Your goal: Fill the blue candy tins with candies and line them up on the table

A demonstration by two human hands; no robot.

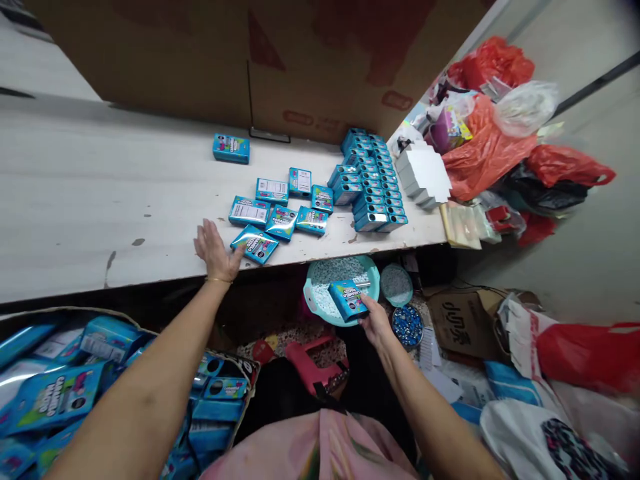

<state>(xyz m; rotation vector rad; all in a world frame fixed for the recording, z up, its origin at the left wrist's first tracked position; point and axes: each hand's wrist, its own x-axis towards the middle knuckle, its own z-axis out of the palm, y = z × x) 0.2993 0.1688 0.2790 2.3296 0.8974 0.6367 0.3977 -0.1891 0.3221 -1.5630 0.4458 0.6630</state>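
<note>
Head cam: blue box held over the teal basin

Right hand is clamped on one edge, probably to keep the rest clear. Left hand has its fingers spread on the surface, thumb right at the nearest loose box, maybe steadying it.

Caramelo boxes are coloured bright blue, accented with green and lettered in white. The desk is coloured white, flecked darker; the basin, turquoise; the cardboard carton, brown, printed in red; the garment, pink, patterned with green.
</note>
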